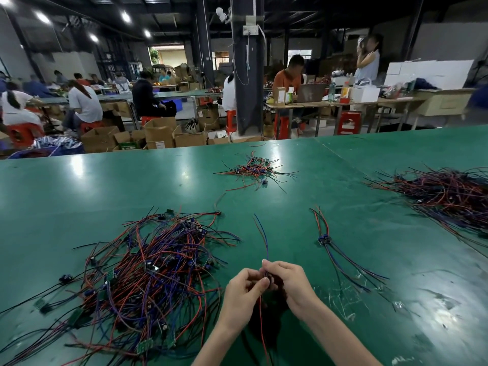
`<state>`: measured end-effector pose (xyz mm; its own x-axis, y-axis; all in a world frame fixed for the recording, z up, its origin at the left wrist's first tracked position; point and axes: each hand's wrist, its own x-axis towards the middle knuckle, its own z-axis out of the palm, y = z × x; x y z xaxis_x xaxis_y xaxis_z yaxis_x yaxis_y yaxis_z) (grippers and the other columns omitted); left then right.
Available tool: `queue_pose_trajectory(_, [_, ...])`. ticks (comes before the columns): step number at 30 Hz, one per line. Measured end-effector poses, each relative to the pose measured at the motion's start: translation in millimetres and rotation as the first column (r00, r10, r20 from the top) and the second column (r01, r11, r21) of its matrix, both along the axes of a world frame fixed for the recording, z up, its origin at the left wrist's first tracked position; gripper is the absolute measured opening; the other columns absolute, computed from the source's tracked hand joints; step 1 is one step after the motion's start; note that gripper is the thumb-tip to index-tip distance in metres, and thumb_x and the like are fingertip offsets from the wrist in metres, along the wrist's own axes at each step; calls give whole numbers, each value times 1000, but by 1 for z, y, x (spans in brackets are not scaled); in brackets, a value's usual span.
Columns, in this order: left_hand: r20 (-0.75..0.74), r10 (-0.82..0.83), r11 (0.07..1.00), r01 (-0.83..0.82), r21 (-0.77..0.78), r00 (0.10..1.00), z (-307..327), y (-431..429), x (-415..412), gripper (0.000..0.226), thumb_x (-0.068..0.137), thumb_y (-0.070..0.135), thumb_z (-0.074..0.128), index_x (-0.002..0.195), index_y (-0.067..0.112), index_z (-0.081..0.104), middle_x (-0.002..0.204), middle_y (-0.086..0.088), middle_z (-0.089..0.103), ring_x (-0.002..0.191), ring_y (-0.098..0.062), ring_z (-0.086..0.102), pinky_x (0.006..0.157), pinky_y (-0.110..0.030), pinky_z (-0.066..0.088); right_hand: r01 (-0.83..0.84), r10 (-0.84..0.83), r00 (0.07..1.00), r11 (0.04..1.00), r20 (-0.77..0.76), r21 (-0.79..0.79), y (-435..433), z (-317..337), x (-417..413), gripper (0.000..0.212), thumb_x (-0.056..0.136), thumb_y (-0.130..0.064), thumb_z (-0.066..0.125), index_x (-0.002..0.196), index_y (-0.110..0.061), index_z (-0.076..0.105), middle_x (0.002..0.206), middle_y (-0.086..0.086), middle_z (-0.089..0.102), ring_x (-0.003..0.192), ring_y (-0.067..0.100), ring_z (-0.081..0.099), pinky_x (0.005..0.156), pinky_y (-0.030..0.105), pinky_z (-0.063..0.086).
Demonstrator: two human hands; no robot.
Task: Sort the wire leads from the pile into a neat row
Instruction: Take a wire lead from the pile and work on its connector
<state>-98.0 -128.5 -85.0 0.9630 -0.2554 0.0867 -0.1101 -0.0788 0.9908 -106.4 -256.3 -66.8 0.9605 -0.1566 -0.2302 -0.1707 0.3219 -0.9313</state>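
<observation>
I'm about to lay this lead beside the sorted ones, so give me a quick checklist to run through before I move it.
1. Grip: ok. The left hand and right hand both pinch the wire lead.
2. Upper ends clear of the pile: ok, they stand apart from it.
3. Lower red tail free: cannot tell. It runs down between the wrists and out of view.
4. Landing spot: ok. There is bare table just left of the sorted leads.
5. Sorted leads aligned: ok. Their blue parts lie together.
</observation>
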Motion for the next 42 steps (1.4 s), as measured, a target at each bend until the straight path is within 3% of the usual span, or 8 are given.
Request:
queue_pose_trajectory(4, [81,20,993,-29,111,996,3,4,-3,24,92,29,60,82,9,68,77,-1,74,74,-17,69,72,-32,54,-52,53,998,997,29,-52,-3,2,-5,20,81,-17,72,65,-5,70,65,14,64,58,20,58,52,26,47])
queue_pose_trajectory(8, [115,149,976,-165,143,982,5,8,-5,35,89,41,58,68,14,64,66,0,67,61,-9,58,61,-24,45,-105,113,992,983,48,-153,0,1,-8,17,82,-15,71,68,-7,72,66,10,66,62,18,56,53,24,44])
queue_pose_trajectory(14, [33,164,986,-165,25,986,5,9,-2,13,90,21,63,83,16,73,89,-4,69,86,-14,64,81,-27,50,-190,203,977,969,68,-157,5,1,-12,18,84,-7,68,67,-5,71,63,9,65,52,12,58,51,21,45])
queue_pose_trajectory(19, [-120,55,988,-71,-134,991,10,13,0,12,83,12,69,75,8,77,78,-13,73,72,-20,68,74,-35,55,-251,272,959,947,84,-199,7,3,-16,23,85,-9,68,63,-12,74,61,4,68,49,9,60,48,18,46])
queue_pose_trajectory(23, [-119,24,992,-38,-122,993,11,19,5,13,82,8,69,72,9,77,72,-11,73,67,-16,65,68,-29,53,-258,286,955,932,78,-255,9,2,-17,28,85,-10,69,58,-15,71,56,2,66,46,8,58,45,17,45])
queue_pose_trajectory(27, [-140,-9,995,-5,-102,990,10,23,8,18,86,11,66,70,7,74,70,-10,69,68,-18,62,70,-35,51,-254,282,957,929,68,-269,10,1,-15,30,85,-3,68,57,-15,68,52,1,61,43,8,55,44,18,43])
queue_pose_trajectory(34, [-118,189,973,-202,-111,975,13,24,15,25,87,10,65,63,9,72,64,-6,66,59,-7,60,56,-17,49,-283,303,950,937,72,-205,12,2,-18,13,82,-5,70,70,-2,67,57,9,65,46,13,57,47,19,44])
queue_pose_trajectory(42, [-137,406,896,-423,-136,904,12,47,37,21,92,9,60,74,0,69,82,-10,67,75,-16,65,65,-24,57,-353,382,923,888,44,-296,14,1,-18,16,82,-8,71,67,-9,68,58,7,66,47,12,58,51,21,47])
